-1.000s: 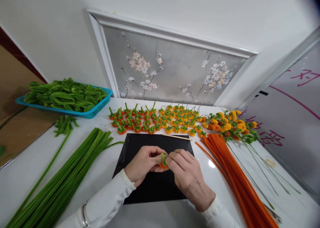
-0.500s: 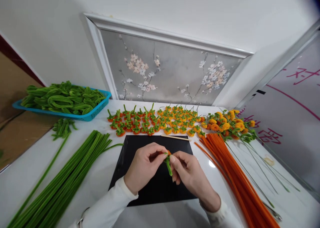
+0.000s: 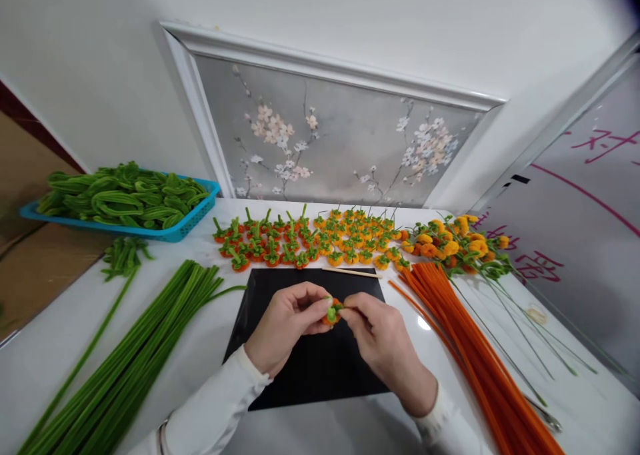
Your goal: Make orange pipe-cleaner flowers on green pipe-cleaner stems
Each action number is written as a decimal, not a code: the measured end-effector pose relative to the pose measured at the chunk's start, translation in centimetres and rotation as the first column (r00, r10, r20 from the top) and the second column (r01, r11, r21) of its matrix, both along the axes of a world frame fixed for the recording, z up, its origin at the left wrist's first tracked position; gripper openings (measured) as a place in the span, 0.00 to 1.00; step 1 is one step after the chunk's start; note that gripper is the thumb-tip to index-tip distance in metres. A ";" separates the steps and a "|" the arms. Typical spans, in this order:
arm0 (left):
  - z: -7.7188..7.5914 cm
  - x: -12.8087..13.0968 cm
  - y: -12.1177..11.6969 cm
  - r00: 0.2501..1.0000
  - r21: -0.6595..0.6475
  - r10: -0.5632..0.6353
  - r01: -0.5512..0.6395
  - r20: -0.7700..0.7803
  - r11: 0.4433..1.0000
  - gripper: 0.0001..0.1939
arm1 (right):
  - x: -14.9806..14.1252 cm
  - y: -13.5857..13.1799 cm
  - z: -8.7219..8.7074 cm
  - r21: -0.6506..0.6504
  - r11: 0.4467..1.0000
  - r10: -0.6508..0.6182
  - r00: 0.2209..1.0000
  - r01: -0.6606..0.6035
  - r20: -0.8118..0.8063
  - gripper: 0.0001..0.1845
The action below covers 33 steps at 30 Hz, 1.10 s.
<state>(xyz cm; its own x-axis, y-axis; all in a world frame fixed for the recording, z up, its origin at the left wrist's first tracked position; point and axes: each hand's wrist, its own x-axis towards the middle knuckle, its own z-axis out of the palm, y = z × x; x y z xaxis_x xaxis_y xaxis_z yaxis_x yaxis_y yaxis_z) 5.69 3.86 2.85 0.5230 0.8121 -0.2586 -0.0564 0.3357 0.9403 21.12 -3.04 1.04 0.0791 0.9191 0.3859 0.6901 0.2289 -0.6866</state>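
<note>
Between my two hands, above the black mat (image 3: pixel 320 368), is a small orange pipe-cleaner persimmon (image 3: pixel 331 318) with a green top. My left hand (image 3: pixel 287 322) pinches it from the left between thumb and fingers. From the right, my right hand (image 3: pixel 383 338) has thumb and forefinger closed at its green top. The green stem points toward me, and the fingers hide part of the orange body. Beyond the mat stand rows of similar orange persimmons (image 3: pixel 270 245) with green stems, and yellow ones (image 3: pixel 357 232) with thin wire stems.
Green pipe cleaners (image 3: pixel 135 348) lie in a bundle at left, orange ones (image 3: pixel 470 348) at right. A blue basket (image 3: pixel 193 218) holds green loops. A thin wooden stick (image 3: pixel 351 272) rests at the mat's far edge. Stemmed yellow and orange pieces (image 3: pixel 450 245) and scissors (image 3: pixel 547 416) lie at right.
The persimmon has been turned in my fingers: its green stem hung down toward the right hand half a second ago and now faces me. Both hands stay close together over the mat.
</note>
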 end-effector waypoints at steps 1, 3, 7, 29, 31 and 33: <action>0.1 0.0 0.0 1.000 -0.009 0.002 -0.002 0.000 1.000 0.12 | 0.2 0.0 0.0 -0.032 0.999 -0.012 0.996 0.009 -0.085 0.09; 0.3 0.1 -0.1 1.000 -0.022 0.000 0.000 -0.001 1.000 0.13 | 0.6 0.0 0.0 -0.099 0.995 -0.034 0.972 0.012 -0.231 0.10; 0.4 0.1 -0.1 1.000 -0.006 -0.016 0.016 0.000 1.000 0.14 | 0.7 -0.3 0.1 -0.173 0.984 -0.025 0.929 -0.041 -0.368 0.10; 0.0 0.2 0.0 0.986 0.185 -0.123 0.143 -0.115 0.972 0.10 | 0.6 -0.2 0.0 0.013 0.999 0.053 0.996 -0.052 -0.066 0.13; -0.1 0.1 -0.1 0.984 0.273 -0.129 0.159 -0.123 0.949 0.07 | 0.6 -0.3 0.4 0.022 0.997 0.079 0.987 -0.077 -0.137 0.11; -0.2 0.1 -0.2 0.980 0.392 -0.127 0.177 -0.151 0.903 0.03 | 0.4 -0.5 0.8 0.075 0.994 0.092 0.984 -0.081 -0.149 0.08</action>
